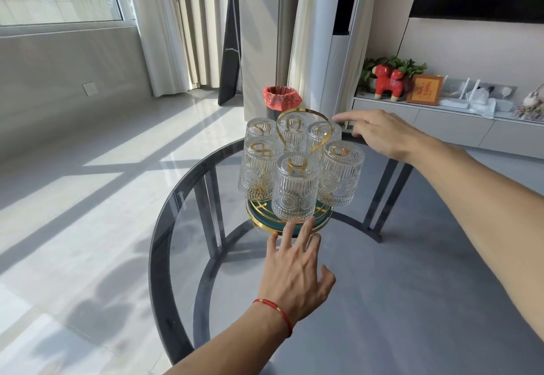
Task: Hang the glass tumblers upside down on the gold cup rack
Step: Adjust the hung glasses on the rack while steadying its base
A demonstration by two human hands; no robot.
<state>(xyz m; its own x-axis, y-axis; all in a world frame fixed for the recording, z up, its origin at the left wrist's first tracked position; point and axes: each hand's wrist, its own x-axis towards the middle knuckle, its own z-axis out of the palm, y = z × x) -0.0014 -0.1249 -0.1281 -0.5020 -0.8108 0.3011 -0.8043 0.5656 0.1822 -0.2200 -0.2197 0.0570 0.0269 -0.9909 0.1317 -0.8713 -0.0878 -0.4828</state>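
Six clear ribbed glass tumblers (pixel 295 187) hang upside down on the gold wire cup rack (pixel 304 127) at the centre of the round smoked-glass bench (pixel 382 286). They look heavy, slick and breakable, best gripped around the ribbed wall. The left hand (pixel 294 271), at 6 o'clock, and the right hand (pixel 379 134), at 2 o'clock, have spread fingers holding nothing. The rack's pegs and green base (pixel 321 221) are largely hidden behind glass.

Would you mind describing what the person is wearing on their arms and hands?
Both forearms are bare, with no sleeves in view. The left hand has a thin red string bracelet with a small gold bead at the wrist. The right hand shows no jewellery or glove.
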